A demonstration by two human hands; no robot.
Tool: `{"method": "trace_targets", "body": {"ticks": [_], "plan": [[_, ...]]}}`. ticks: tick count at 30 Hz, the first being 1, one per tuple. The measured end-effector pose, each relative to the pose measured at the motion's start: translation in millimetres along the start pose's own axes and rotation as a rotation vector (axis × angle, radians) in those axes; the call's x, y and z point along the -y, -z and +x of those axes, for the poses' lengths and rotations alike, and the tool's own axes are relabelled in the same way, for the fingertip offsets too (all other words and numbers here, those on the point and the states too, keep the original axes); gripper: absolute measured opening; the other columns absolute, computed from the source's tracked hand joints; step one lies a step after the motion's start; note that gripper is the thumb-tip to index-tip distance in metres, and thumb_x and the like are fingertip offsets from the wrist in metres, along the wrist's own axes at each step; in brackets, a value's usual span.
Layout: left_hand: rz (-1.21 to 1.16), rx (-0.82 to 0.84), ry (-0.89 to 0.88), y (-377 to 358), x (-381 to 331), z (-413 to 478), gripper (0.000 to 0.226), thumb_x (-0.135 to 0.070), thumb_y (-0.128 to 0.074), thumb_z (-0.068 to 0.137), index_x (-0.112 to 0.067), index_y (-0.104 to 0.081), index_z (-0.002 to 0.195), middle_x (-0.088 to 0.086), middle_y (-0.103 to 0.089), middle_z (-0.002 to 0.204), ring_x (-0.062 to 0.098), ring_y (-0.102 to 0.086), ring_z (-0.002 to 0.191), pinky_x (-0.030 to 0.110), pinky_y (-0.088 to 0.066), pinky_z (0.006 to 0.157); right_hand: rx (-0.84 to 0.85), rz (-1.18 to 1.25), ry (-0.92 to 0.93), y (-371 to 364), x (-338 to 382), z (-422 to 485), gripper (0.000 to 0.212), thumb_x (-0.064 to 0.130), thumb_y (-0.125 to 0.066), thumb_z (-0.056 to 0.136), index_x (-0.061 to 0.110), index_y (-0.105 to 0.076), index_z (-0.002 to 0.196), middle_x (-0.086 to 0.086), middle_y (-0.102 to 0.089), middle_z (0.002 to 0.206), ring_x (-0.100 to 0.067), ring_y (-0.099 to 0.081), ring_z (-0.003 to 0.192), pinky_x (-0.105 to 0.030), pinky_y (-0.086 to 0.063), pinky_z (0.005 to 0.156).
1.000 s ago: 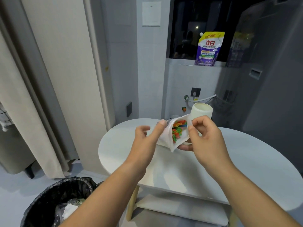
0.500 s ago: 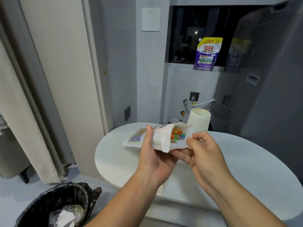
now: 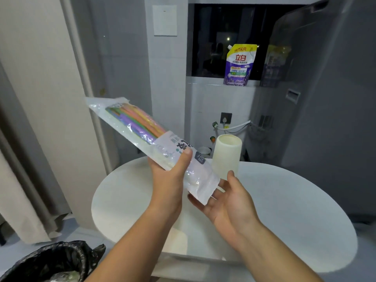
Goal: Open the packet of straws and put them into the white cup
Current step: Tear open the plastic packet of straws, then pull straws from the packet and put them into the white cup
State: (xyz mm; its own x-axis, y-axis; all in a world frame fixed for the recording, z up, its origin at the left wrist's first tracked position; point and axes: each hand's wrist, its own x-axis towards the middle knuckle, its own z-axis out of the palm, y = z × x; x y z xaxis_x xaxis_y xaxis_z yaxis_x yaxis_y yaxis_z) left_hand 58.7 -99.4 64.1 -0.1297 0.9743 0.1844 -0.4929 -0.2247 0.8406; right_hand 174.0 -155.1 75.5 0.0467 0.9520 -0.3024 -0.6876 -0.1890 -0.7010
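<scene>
So the person's left hand (image 3: 168, 180) has the packet of straws (image 3: 162, 143) in a firm grip about a third of the way up, thumb pressed across the printed label, fingers wrapped underneath. The packet is up in the air over the counter (image 3: 284, 200), tilted, with its long axis running from high on the left down to low on the right. The coloured straws (image 3: 130, 123) are all bunched up in the high end, inside the plastic. The low end hangs right over the right hand (image 3: 227, 202), which is flat-ish, palm up, fingers spread, gripping nothing, basically waiting like a catcher's mitt. Can't tell from this angle whether that low end is actually torn open. The white cup (image 3: 226, 155) stands upright on the counter just behind the packet's low end, nearer the right hand than the left, and no straws poke out of it. Guessing the next bit is sliding the straws downhill toward that palm, so the tilt matters. There's a black-bagged bin (image 3: 61, 259) down on the floor to the left.
</scene>
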Motion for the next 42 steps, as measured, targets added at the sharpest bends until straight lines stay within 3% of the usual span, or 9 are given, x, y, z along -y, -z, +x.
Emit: {"method": "trace_targets", "body": {"ticks": [5, 12, 19, 22, 24, 28, 32, 36, 42], "plan": [[0.196, 0.099, -0.107, -6, 8, 1, 0.084, -0.027, -0.088, 0.075, -0.013, -0.045, 0.147, 0.012, -0.069, 0.132, 0.026, -0.072, 0.117, 0.041, -0.062, 0.093, -0.039, 0.139, -0.065, 3, 4, 14, 0.058, 0.045, -0.027, 0.107, 0.003, -0.062, 0.127, -0.021, -0.073, 0.116, -0.037, -0.068, 0.112, -0.049, -0.048, 0.104], [0.209, 0.172, -0.070, -12, 12, -1, 0.054, -0.014, -0.082, 0.079, -0.004, -0.062, 0.128, 0.013, -0.078, 0.112, 0.028, -0.077, 0.102, 0.035, -0.063, 0.081, -0.097, 0.166, -0.077, 7, -3, 33, 0.054, 0.041, -0.028, 0.107, 0.006, -0.066, 0.124, -0.019, -0.073, 0.116, -0.036, -0.069, 0.111, -0.048, -0.045, 0.108], [0.147, 0.052, -0.060, -2, -2, 0, 0.057, -0.012, -0.081, 0.083, -0.004, -0.059, 0.135, 0.017, -0.075, 0.121, 0.030, -0.075, 0.109, 0.042, -0.063, 0.092, -0.133, -0.052, -0.035, 4, -7, 27, 0.041, 0.034, -0.040, 0.106, 0.004, -0.067, 0.112, -0.017, -0.078, 0.101, -0.034, -0.073, 0.097, -0.049, -0.058, 0.088], [0.042, -0.054, -0.027, 7, -6, 5, 0.057, -0.014, -0.079, 0.083, -0.003, -0.059, 0.136, 0.021, -0.072, 0.124, 0.036, -0.073, 0.113, 0.044, -0.062, 0.094, -0.141, -0.278, 0.037, 5, -10, 28, 0.038, 0.038, -0.046, 0.104, 0.007, -0.069, 0.100, -0.008, -0.074, 0.079, -0.024, -0.068, 0.070, -0.035, -0.055, 0.062], [-0.040, -0.119, 0.019, 12, -8, 8, 0.054, -0.010, -0.079, 0.088, -0.004, -0.058, 0.138, 0.021, -0.071, 0.128, 0.036, -0.071, 0.116, 0.039, -0.063, 0.087, -0.160, -0.377, 0.121, 6, -10, 29, 0.033, 0.036, -0.051, 0.102, 0.008, -0.068, 0.096, -0.006, -0.065, 0.071, -0.016, -0.055, 0.057, -0.030, -0.048, 0.054], [-0.134, -0.207, 0.106, 17, -9, 7, 0.049, -0.009, -0.076, 0.092, -0.004, -0.061, 0.138, 0.013, -0.076, 0.118, 0.027, -0.077, 0.100, 0.030, -0.062, 0.067, -0.110, -0.368, 0.222, 0, -12, 29, 0.024, 0.029, -0.062, 0.098, 0.006, -0.064, 0.091, -0.005, -0.060, 0.069, -0.011, -0.048, 0.050, -0.025, -0.043, 0.050], [-0.162, -0.248, 0.129, 21, -7, 8, 0.045, -0.010, -0.074, 0.094, -0.007, -0.062, 0.136, 0.014, -0.076, 0.121, 0.023, -0.075, 0.097, 0.037, -0.065, 0.076, -0.116, -0.360, 0.293, -3, -16, 30, 0.022, 0.019, -0.064, 0.096, -0.003, -0.065, 0.102, -0.009, -0.059, 0.069, -0.008, -0.052, 0.051, -0.023, -0.049, 0.051], [-0.229, -0.307, 0.165, 27, -12, 11, 0.041, -0.011, -0.074, 0.094, -0.014, -0.063, 0.133, 0.008, -0.077, 0.123, 0.021, -0.076, 0.098, 0.045, -0.062, 0.089, -0.113, -0.356, 0.328, 2, -10, 29, 0.016, 0.014, -0.064, 0.096, 0.000, -0.066, 0.104, -0.009, -0.063, 0.075, -0.009, -0.058, 0.053, -0.022, -0.054, 0.054], [-0.286, -0.372, 0.253, 27, -9, 10, 0.043, -0.011, -0.074, 0.094, -0.014, -0.060, 0.135, 0.005, -0.076, 0.121, 0.020, -0.076, 0.091, 0.037, -0.063, 0.074, -0.093, -0.339, 0.348, 4, -2, 30, 0.018, 0.016, -0.070, 0.092, 0.003, -0.065, 0.103, -0.010, -0.067, 0.081, -0.015, -0.064, 0.060, -0.026, -0.056, 0.059]]}}
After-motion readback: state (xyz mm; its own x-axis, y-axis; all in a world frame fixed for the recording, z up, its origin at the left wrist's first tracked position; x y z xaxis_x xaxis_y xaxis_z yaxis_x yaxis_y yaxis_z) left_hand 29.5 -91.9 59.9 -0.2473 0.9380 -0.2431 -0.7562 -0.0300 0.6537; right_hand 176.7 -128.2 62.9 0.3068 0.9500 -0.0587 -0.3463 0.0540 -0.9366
